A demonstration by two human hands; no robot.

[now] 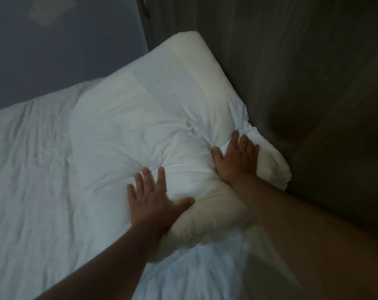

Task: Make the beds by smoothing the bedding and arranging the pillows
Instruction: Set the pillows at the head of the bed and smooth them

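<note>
The left hand (153,198) lies flat on the near end of the white pillow (140,109). Its fingers are straight and spread, and its thumb stretches out to the right along the soft edge. The right hand (235,156) is also spread, with its palm down on the pillow's right side. It presses in deep enough that the fabric puckers into tight creases around the fingertips. Neither hand curls round the cloth; both push on it. Between the two hands the filling bulges up in a rounded hump.

The pillow lies slantwise at the head of the bed, with its long right edge against the dark wood-grain panel (313,83). Its far corner reaches up toward the top of the view, and its near end looks cream rather than white. Under and to the left of it spreads the wrinkled white duvet (32,169). A grey-blue wall (53,50) runs along the duvet's far edge.
</note>
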